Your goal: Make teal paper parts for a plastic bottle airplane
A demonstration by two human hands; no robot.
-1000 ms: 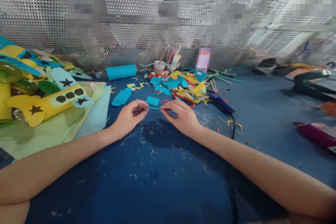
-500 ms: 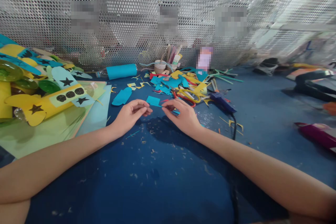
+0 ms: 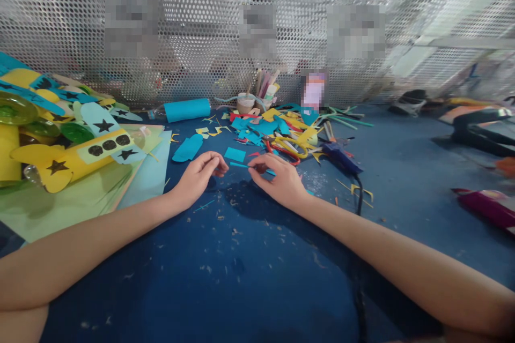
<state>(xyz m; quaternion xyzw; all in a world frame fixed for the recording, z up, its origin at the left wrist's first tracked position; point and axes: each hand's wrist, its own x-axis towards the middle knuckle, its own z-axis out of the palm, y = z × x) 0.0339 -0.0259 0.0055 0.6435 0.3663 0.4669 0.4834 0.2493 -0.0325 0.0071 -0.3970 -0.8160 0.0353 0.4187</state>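
My right hand [image 3: 279, 178] pinches a thin blue paper strip [image 3: 238, 165] between thumb and forefinger, and its free end points left. My left hand [image 3: 204, 172] is closed, thumb pressed to the curled fingers, just left of that end; whether anything is inside I cannot tell. Behind the strip a small blue paper rectangle [image 3: 235, 154] lies on the blue table [image 3: 193, 273]. A rounded blue paper cutout [image 3: 188, 148] rests beyond my left hand. Part of another blue piece shows under my right hand.
Paper planes [image 3: 80, 158] with black stars crowd the left, on coloured sheets [image 3: 155, 182]. Ahead are a blue-wrapped bottle [image 3: 187, 110], paper scraps [image 3: 259, 128], scissors [image 3: 292, 149] and a cup of sticks [image 3: 245, 102]. A corded dark-blue tool [image 3: 341, 158] lies right, its cable running toward me.
My left hand has drawn slightly left, away from the strip's end, opening a small gap. My right hand stays nearly in place with the strip.
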